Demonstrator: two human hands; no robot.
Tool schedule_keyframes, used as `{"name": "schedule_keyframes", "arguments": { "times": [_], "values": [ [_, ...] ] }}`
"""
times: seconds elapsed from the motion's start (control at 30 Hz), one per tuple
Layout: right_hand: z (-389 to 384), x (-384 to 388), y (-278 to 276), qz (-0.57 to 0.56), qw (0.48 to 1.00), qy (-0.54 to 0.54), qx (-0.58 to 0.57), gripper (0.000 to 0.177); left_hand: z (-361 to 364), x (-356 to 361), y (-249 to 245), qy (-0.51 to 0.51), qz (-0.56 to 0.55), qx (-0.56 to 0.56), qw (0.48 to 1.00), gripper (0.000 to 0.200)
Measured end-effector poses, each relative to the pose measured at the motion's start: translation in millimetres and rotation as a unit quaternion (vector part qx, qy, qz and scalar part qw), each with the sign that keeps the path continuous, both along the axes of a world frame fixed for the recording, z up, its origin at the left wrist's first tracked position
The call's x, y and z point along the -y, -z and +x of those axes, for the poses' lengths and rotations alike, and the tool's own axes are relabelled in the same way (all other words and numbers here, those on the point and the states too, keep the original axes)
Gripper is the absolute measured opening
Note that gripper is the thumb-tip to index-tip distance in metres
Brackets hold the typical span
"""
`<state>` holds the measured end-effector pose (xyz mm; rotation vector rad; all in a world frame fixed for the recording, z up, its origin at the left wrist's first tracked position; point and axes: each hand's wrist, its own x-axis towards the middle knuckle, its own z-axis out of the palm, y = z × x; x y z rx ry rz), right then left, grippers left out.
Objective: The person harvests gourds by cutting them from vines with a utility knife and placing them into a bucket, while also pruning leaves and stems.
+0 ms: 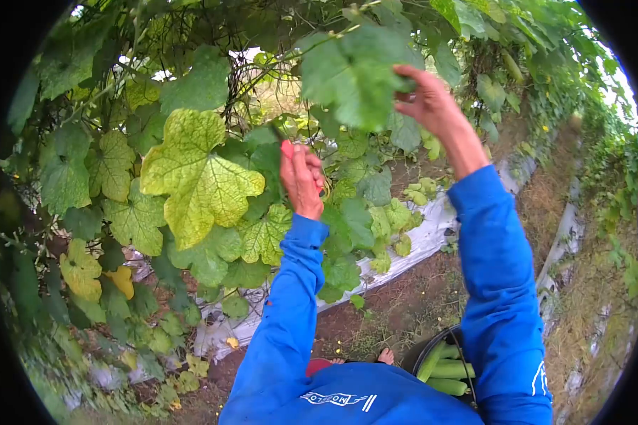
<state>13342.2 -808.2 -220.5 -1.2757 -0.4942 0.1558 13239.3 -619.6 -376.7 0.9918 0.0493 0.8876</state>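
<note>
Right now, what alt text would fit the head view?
Under a leafy vine canopy, a person in blue sleeves holds a green leaf with the right hand while the left hand grips a red-handled tool. A dark bucket of green gourds sits below.

Dense leaves (191, 177) wall off the left and overhead, while open room lies below over the dirt path (411, 304)

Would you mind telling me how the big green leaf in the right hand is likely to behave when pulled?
The leaf looks thin and broad, so it would probably flop and bend rather than stay stiff. Pinched at its edge by the right hand, it may well tear. It is likely very light.
</note>
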Motion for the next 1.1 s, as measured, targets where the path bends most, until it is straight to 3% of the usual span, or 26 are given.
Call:
{"name": "schedule_keyframes", "arguments": {
  "times": [0.07, 0.13, 0.23, 0.3, 0.33, 0.4, 0.5, 0.53, 0.57, 0.6, 0.67, 0.7, 0.73, 0.77, 0.83, 0.87, 0.93, 0.97, 1.03, 1.1],
  "values": [
    [49, 43, 1, 0.051, 0.999, -0.017, -0.003, 0.051, 4, 18, -16, 0.029, 0.033, -0.039, 0.998, 0.036],
    [69, 75, 0, 0.080, 0.995, -0.052, -0.021, 0.049, 24, 28, -35, 0.091, 0.147, -0.103, 0.980, 0.042],
    [88, 97, 4, 0.065, 0.995, -0.066, -0.034, 0.042, 63, 39, -60, 0.056, 0.193, -0.142, 0.969, 0.047],
    [104, 97, 10, 0.060, 0.995, -0.068, -0.050, 0.036, 94, 40, -71, -0.053, 0.317, -0.133, 0.937, 0.052],
    [108, 95, 13, 0.059, 0.994, -0.074, -0.050, 0.036, 106, 41, -80, -0.058, 0.315, -0.134, 0.938, 0.052],
    [113, 88, 16, 0.058, 0.990, -0.109, -0.066, 0.031, 125, 42, -96, -0.201, 0.431, -0.145, 0.868, 0.056],
    [106, 87, 17, 0.032, 0.989, -0.133, -0.058, 0.025, 129, 56, -120, -0.256, 0.419, -0.105, 0.865, 0.044],
    [110, 87, 20, 0.029, 0.986, -0.150, -0.063, 0.023, 146, 45, -108, -0.082, 0.350, -0.195, 0.912, 0.041],
    [113, 88, 27, 0.052, 0.986, -0.148, -0.051, 0.022, 168, 34, -90, 0.099, 0.265, -0.277, 0.919, 0.038],
    [129, 94, 36, 0.053, 0.987, -0.147, -0.048, 0.022, 167, 44, -66, 0.139, 0.172, -0.166, 0.961, 0.036],
    [158, 111, 51, -0.113, 0.975, -0.193, -0.004, 0.031, 137, 63, -38, 0.134, 0.142, -0.173, 0.965, 0.038],
    [133, 115, 34, -0.306, 0.944, -0.126, 0.006, 0.049, 128, 56, -42, 0.090, 0.209, -0.292, 0.929, 0.040],
    [126, 118, 23, -0.303, 0.945, -0.125, 0.008, 0.049, 133, 48, -41, 0.089, 0.213, -0.291, 0.929, 0.040],
    [122, 121, 14, -0.324, 0.941, -0.093, 0.031, 0.060, 141, 40, -37, -0.024, 0.276, -0.199, 0.940, 0.044],
    [123, 128, 2, -0.304, 0.949, -0.019, 0.079, 0.089, 144, 39, -46, -0.132, 0.328, -0.101, 0.930, 0.048],
    [127, 124, -8, -0.306, 0.949, -0.015, 0.080, 0.089, 146, 37, -60, -0.104, 0.286, -0.125, 0.944, 0.050],
    [126, 102, -36, -0.468, 0.840, 0.120, 0.248, 0.089, 145, 34, -100, -0.047, 0.203, -0.172, 0.963, 0.056],
    [119, 90, -44, -0.471, 0.837, 0.125, 0.250, 0.089, 154, 29, -112, -0.042, 0.201, -0.166, 0.965, 0.056],
    [106, 62, -51, -0.290, 0.926, 0.077, 0.228, 0.089, 180, 16, -131, 0.003, 0.216, -0.148, 0.965, 0.048],
    [121, 37, -59, -0.311, 0.916, 0.059, 0.248, 0.085, 204, 10, -147, 0.064, 0.170, -0.100, 0.978, 0.043]
  ]
}}
